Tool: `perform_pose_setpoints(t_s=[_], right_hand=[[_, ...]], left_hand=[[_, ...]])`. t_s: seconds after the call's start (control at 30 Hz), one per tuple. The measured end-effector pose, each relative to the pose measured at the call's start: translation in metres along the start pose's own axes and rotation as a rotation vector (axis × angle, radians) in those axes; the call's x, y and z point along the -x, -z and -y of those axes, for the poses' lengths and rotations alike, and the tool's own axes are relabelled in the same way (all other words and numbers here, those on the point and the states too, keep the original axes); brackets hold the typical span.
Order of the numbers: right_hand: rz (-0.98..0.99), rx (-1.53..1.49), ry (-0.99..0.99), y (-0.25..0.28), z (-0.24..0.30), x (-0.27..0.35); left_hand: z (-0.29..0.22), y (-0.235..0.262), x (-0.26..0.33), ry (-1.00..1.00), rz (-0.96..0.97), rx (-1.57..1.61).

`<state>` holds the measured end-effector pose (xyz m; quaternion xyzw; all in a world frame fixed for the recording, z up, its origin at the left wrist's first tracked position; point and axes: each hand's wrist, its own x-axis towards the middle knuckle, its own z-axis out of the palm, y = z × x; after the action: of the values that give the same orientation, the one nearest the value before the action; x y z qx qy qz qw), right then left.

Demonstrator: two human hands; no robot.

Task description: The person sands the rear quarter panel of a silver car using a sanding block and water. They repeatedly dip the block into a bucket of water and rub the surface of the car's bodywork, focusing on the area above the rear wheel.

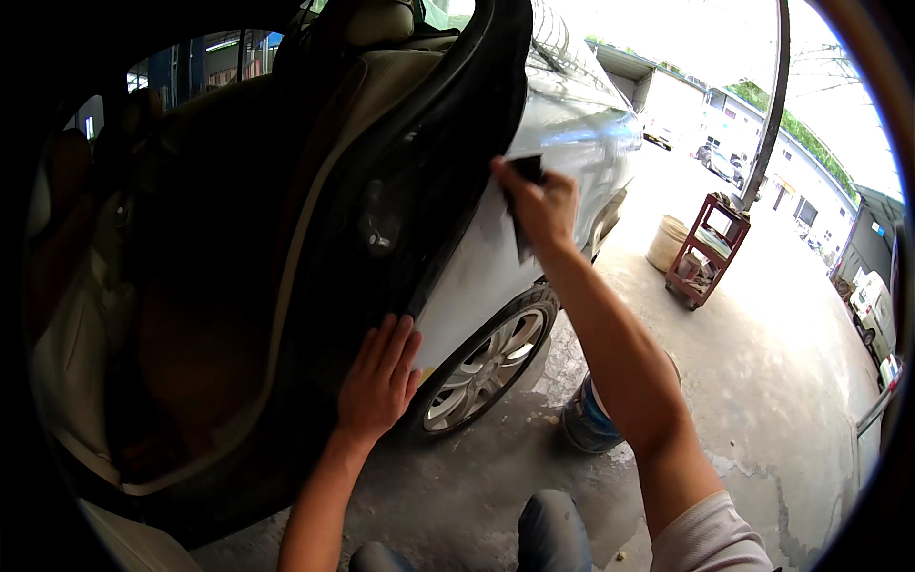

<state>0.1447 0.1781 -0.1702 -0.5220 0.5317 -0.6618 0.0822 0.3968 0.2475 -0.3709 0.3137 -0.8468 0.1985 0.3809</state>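
A silver-white car's rear side panel (469,272) stands before me, with dull grey patches on it. Against its upper part my right hand (553,212) grips a thin, flat black pad (526,170); its exact kind is partly hidden by my fingers. Lower down, my left hand (377,386) rests with fingers stretched out on the edge of the dark door opening (381,238), by the front of the wheel arch. The rear wheel (488,367), with silver spokes, sits below and between my two arms.
A blue bucket (586,419) stands on the wet concrete floor, partly behind my right forearm. Farther right are a red-brown tool trolley (707,253), a pale round bin (667,240) and a dark post (768,114). The car's seats (381,81) show through the door opening.
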Motion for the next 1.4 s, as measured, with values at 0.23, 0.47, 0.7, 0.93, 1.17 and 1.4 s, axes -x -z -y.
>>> perform_pose_setpoints(t_s=[0.23, 0.47, 0.7, 0.93, 1.17, 1.4], right_hand=[[0.156, 0.076, -0.006, 0.003, -0.007, 0.014], [0.105, 0.035, 0.074, -0.003, -0.016, 0.025], [0.057, -0.078, 0.093, -0.002, -0.016, 0.025], [0.370, -0.287, -0.331, 0.084, -0.050, 0.059], [0.357, -0.315, -0.238, 0.084, -0.034, 0.005], [0.146, -0.075, -0.002, 0.011, -0.009, -0.031]], left_hand=[[0.001, 0.000, 0.004, -0.005, 0.004, -0.030], [0.003, -0.004, 0.005, -0.019, -0.010, -0.031], [-0.004, 0.003, -0.013, 0.003, 0.013, -0.010], [-0.003, 0.005, -0.173, -0.042, -0.085, 0.071], [-0.004, -0.005, -0.156, -0.032, -0.107, 0.070], [-0.003, 0.003, -0.121, -0.016, -0.031, 0.062]])
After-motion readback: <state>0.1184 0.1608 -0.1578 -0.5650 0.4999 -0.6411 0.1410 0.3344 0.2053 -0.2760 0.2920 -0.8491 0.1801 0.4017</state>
